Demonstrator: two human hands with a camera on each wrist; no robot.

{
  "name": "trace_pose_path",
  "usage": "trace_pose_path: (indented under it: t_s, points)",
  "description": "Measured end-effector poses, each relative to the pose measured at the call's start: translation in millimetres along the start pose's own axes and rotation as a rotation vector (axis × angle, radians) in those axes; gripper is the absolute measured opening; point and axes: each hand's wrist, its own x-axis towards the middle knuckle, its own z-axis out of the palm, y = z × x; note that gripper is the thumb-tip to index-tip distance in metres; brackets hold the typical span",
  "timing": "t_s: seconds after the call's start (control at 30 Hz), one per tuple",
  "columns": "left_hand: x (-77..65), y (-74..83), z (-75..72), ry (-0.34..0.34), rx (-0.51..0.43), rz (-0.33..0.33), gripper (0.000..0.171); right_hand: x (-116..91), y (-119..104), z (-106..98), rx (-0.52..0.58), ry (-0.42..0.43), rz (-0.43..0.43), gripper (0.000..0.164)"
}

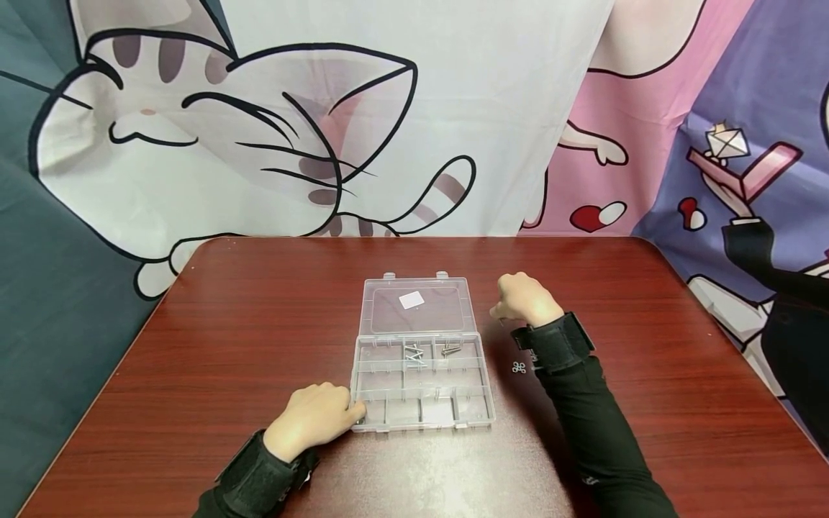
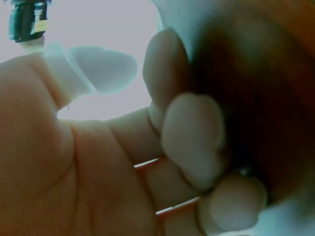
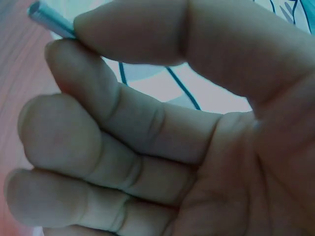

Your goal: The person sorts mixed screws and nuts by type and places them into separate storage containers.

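Observation:
A clear plastic compartment box (image 1: pixel 424 381) lies on the table, its lid (image 1: pixel 417 309) folded back toward the far side. My left hand (image 1: pixel 317 417) grips the near left corner of the box. In the left wrist view, the thumb (image 2: pixel 106 69) shows through the clear plastic, with the fingers curled on the other side. Right of the lid, my right hand (image 1: pixel 527 298) is raised over the table. Its thumb and forefinger pinch a small silvery metal rod (image 3: pixel 51 19), whose end sticks out past the fingertips. Silvery screws (image 1: pixel 414 352) lie in one upper compartment, more screws (image 1: pixel 451 350) in another.
Several small metal nuts (image 1: pixel 519 367) sit close together on the table right of the box, beside the right sleeve. The brown table (image 1: pixel 259 309) ends at a printed cloth (image 1: pixel 505 108) hanging behind it. A white label (image 1: pixel 411 300) shows at the lid.

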Motion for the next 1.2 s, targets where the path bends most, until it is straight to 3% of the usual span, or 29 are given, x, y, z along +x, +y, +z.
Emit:
trace_pose_path:
  t_s: [0.67,1.2]
  points:
    - [-2.2,1.0,-1.8,-0.008,0.000,0.003,0.044,7.8,-38.0,6.7,-0.066,-0.022,-0.040,0.017]
    - [-0.2,0.9,-1.0,-0.001,0.020,0.011,0.044,9.0,-71.2,15.7,-0.135,-0.023,-0.123,0.016]
